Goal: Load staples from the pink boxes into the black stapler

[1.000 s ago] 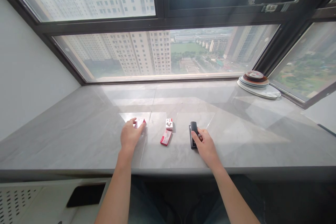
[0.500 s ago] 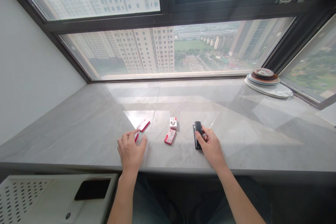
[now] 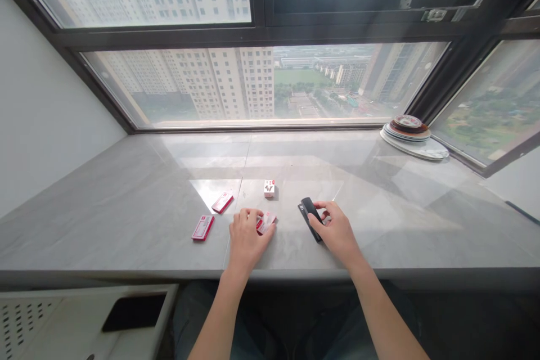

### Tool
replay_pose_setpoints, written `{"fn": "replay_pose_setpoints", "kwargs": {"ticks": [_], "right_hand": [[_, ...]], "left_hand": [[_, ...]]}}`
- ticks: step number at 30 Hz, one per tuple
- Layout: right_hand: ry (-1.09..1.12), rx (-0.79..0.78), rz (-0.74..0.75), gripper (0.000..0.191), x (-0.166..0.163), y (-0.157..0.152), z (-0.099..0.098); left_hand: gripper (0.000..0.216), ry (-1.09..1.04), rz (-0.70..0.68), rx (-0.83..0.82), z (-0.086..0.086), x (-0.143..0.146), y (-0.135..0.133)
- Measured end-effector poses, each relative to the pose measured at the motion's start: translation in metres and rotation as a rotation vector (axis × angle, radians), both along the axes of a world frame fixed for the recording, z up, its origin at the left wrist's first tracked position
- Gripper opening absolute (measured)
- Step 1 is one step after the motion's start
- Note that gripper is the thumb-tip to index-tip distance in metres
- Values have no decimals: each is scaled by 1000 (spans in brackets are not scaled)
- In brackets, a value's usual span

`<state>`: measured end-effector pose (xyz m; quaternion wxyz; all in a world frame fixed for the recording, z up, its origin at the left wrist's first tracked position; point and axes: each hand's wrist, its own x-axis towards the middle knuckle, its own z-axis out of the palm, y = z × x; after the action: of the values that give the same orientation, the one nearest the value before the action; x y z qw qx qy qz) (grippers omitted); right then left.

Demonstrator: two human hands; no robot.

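Note:
My right hand (image 3: 335,230) grips a black stapler (image 3: 311,219), thumb on its near side and fingers on the far side. The stapler rests tilted on the grey counter. My left hand (image 3: 248,239) curls round a flat red-and-white box (image 3: 267,221), with the thumb at its right edge and the fingers at its left; part of the box is hidden. Just beyond stands a small white box (image 3: 269,189) with a dark picture and red marks. To the left lie two more flat red-and-white boxes, one nearer (image 3: 203,228) and another farther back (image 3: 222,202).
A stack of plates (image 3: 407,134) sits at the back right of the counter (image 3: 139,197), by the window frame (image 3: 261,36). Below the counter's front edge, at left, is a white cabinet (image 3: 67,326) with a dark rectangular recess or object on top.
My left hand has moved right, from the nearer left box to the flat box in the middle. My right hand has turned the stapler so its far end points more leftward. The view has shifted slightly.

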<state>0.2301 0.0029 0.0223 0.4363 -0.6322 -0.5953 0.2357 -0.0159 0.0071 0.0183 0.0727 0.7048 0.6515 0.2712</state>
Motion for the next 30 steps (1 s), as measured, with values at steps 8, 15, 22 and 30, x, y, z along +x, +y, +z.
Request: {"fn": "replay_pose_setpoints", "kwargs": {"ticks": [8, 15, 22, 30], "right_hand": [[-84, -3, 350, 33, -29, 16, 33], [-127, 39, 199, 20, -90, 24, 20], [677, 26, 66, 34, -59, 35, 19], [679, -376, -114, 50, 40, -1, -10]], "left_hand": [[42, -22, -384, -24, 8, 17, -22], [49, -54, -445, -48, 13, -4, -22], [59, -1, -385, -70, 7, -11, -22], [34, -71, -418, -96, 15, -15, -22]]}}
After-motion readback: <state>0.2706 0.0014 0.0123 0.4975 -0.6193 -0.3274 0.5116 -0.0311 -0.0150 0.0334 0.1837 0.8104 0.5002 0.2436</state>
